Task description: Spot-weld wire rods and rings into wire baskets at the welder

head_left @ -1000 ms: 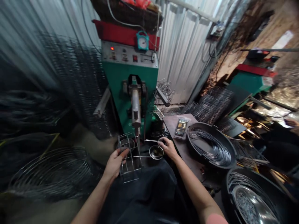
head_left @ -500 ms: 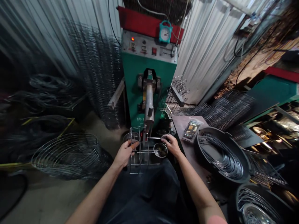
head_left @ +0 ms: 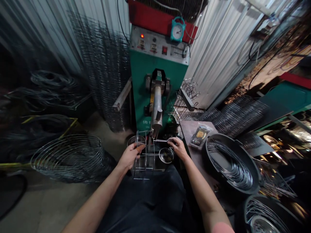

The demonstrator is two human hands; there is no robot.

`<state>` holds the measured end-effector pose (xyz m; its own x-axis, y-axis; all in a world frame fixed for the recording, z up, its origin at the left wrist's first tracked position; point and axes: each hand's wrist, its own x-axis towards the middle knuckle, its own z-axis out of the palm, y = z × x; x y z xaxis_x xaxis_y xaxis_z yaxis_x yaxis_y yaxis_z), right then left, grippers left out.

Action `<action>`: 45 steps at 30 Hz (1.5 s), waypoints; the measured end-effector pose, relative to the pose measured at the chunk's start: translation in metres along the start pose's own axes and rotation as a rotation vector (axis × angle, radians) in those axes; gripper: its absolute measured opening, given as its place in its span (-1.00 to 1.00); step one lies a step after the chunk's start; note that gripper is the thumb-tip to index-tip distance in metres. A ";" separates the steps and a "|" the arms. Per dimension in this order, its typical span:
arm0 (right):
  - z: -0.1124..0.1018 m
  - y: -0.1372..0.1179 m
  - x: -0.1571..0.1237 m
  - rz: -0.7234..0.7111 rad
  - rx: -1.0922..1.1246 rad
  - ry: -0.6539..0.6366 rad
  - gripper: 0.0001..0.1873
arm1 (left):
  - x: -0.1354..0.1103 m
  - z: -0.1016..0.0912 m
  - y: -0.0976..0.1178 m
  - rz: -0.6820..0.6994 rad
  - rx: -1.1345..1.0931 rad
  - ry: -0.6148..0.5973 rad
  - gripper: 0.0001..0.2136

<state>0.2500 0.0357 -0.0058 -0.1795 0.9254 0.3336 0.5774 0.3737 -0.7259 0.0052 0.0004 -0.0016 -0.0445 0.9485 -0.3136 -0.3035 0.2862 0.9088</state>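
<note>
- Wire frame (head_left: pixel 152 154): bright steel rod, thin and welded, box-shaped with open sides, held just in front of the welder at the person's lap. Long axis runs roughly left-right across the view; uprights stand nearly vertical, tops pointing toward the machine.
- Two shallow round steel cups sit in the frame, one at each end: left cup (head_left: pixel 136 140) higher in view, right cup (head_left: pixel 166 155) lower. Polished, dark reflections inside.
- Left hand (head_left: pixel 130 157): closed around the frame's left side, fingers wrapped over the wires. Orange strip at the thumb side; too small to identify.
- Right hand (head_left: pixel 178 148): fingers pinched on a horizontal rod of the frame, near the right cup.
- Welder electrode (head_left: pixel 155 133): grey metal arm, tip coming down at 12 o'clock, at or just above the frame's top wires; contact cannot be told.
- Green spot welder (head_left: pixel 143 94): 12 o'clock, steel control panel, red lamp, teal dial gauge (head_left: pixel 177 30) above.
- Black tub (head_left: pixel 251 171): 3 o'clock, holding coiled wire rings; second black tub (head_left: pixel 269 207) at 4 o'clock.
- Round wire basket (head_left: pixel 68 158): 9 o'clock, on the concrete floor.
- Corrugated metal wall (head_left: pixel 218 55): 1 o'clock, behind the welder.
</note>
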 end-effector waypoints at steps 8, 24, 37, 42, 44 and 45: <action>-0.001 0.000 0.007 0.017 0.041 -0.018 -0.82 | 0.006 0.001 0.004 0.003 -0.008 -0.004 -0.62; 0.001 0.007 0.012 0.003 0.039 0.002 -0.80 | 0.013 0.002 0.008 -0.013 -0.035 -0.023 -0.62; -0.029 0.021 -0.022 0.007 -0.003 0.230 -0.78 | 0.016 0.002 0.007 -0.024 -0.046 0.016 -0.62; -0.042 0.048 -0.074 0.060 -0.091 0.233 -0.74 | 0.015 0.007 0.003 0.017 -0.059 0.056 -0.58; -0.040 0.048 -0.079 0.046 -0.166 0.178 -0.75 | 0.014 0.009 0.000 0.034 -0.060 0.073 -0.57; -0.038 0.044 -0.076 0.031 -0.196 0.161 -0.75 | 0.013 0.010 -0.001 0.040 -0.057 0.078 -0.58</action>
<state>0.3198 -0.0204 -0.0404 -0.0393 0.9086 0.4159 0.7266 0.3117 -0.6123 0.0141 0.0137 -0.0034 -0.1311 0.9448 -0.3001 -0.3536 0.2383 0.9045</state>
